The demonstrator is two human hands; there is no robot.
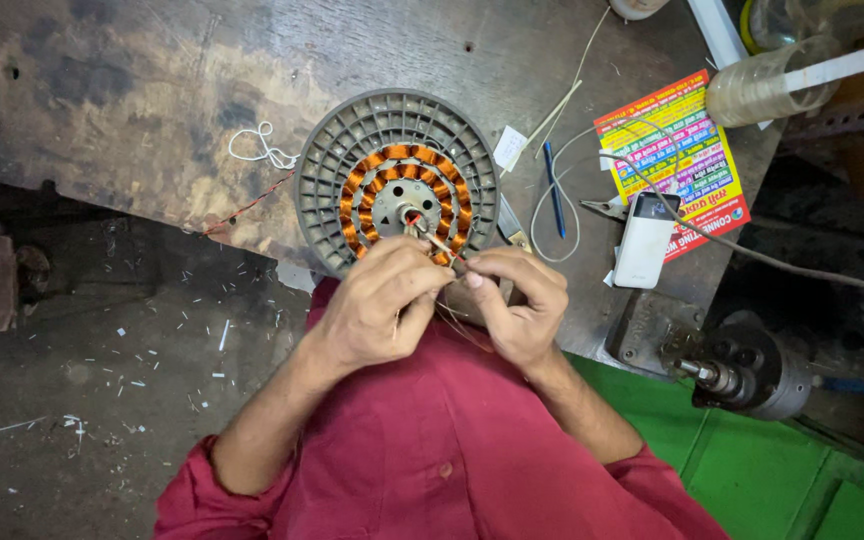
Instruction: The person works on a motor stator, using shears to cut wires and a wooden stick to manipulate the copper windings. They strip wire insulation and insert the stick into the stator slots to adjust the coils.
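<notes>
Both forearms, in rolled red sleeves, angle inward from the near edge until the left hand (382, 305) and right hand (514, 300) meet at centre, fingers curled, fingertips pinched and nearly touching each other.

Your worn dark wooden bench (152, 90) carries the round grey stator with copper windings (396, 180) at centre; at three o'clock lie a blue pen (552, 190), a colourful printed leaflet (697, 130) and a white rectangular power bank (644, 240).

White power bank (644, 240), colourful leaflet (687, 150), blue pen (552, 188), plastic bottle (767, 85).
</notes>
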